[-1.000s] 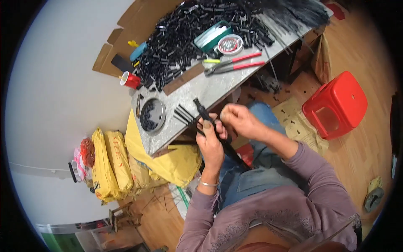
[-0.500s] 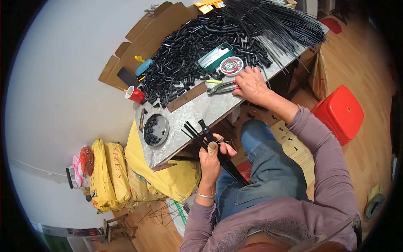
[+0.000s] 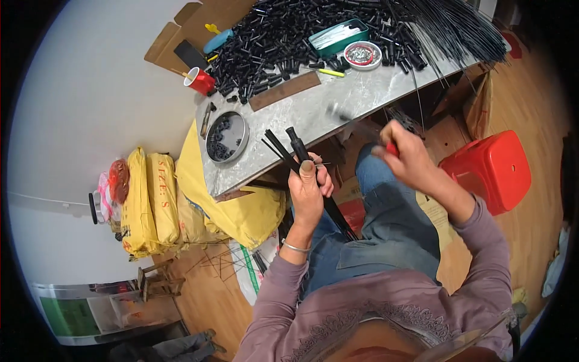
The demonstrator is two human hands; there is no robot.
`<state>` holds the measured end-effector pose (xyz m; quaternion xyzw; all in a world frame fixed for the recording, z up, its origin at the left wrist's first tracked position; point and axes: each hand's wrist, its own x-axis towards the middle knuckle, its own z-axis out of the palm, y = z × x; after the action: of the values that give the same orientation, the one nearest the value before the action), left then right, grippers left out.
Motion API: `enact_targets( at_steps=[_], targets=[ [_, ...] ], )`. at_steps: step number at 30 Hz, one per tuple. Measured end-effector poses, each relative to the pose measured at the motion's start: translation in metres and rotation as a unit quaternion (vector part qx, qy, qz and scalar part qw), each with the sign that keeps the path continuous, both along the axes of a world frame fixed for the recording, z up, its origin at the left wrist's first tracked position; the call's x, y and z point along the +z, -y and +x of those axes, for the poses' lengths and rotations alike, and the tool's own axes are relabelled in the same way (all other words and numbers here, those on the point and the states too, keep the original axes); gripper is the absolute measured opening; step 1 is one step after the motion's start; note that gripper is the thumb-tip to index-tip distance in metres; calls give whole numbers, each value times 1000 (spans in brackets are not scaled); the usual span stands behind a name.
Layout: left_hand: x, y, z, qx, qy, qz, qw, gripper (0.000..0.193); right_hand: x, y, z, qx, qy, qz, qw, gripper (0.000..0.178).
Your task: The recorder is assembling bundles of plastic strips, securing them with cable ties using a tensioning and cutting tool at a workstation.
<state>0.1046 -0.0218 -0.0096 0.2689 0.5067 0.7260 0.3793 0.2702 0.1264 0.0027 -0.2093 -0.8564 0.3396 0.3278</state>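
Observation:
My left hand (image 3: 309, 192) is closed around a bundle of thin black rods (image 3: 278, 148) and a thicker black tubular fitting (image 3: 295, 141). The rods slant down toward my lap, and a fine wire-like tip pokes out by my fingers. Over my knee, off the table's front edge, my right hand (image 3: 413, 158) grips a pair of pliers (image 3: 347, 116) by red handles. The pliers' jaws are smeared by motion and point left toward the table. A round metal tin (image 3: 244, 128) with small black rings stands on the grey table (image 3: 338, 93), left of the bundle.
Behind lies a heap of black tubular fittings (image 3: 271, 36), with a green tray (image 3: 338, 49), a white tub (image 3: 380, 57) and a flat brown bar (image 3: 283, 92) before it. Long black rods (image 3: 464, 36) overhang at right. A red stool (image 3: 500, 172) and yellow sacks (image 3: 163, 199) flank me.
My right hand has lifted the pliers off the table and drawn them back toward me. The left hand keeps its bundle. The view has shifted, so the table sits higher.

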Motion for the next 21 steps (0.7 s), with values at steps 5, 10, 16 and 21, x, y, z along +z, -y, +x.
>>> enact_targets(
  at_steps=[5, 10, 16, 21],
  targets=[
    [1, -2, 2, -1, -12, 13, 1000, 41, -6, 16, 9, -4, -4, 146, 989, 40],
    [1, 0, 5, 11, -33, 4, 999, 41, 1, 12, 16, -17, -2, 200, 980, 43],
    [2, -1, 8, 11, -72, 8, 997, 47, 6, 15, 16, -36, 12, 242, 970, 45],
    [1, 0, 9, 13, -81, -3, 997, 50, 2, 10, 25, -18, 56, 275, 960, 39]
  ],
)
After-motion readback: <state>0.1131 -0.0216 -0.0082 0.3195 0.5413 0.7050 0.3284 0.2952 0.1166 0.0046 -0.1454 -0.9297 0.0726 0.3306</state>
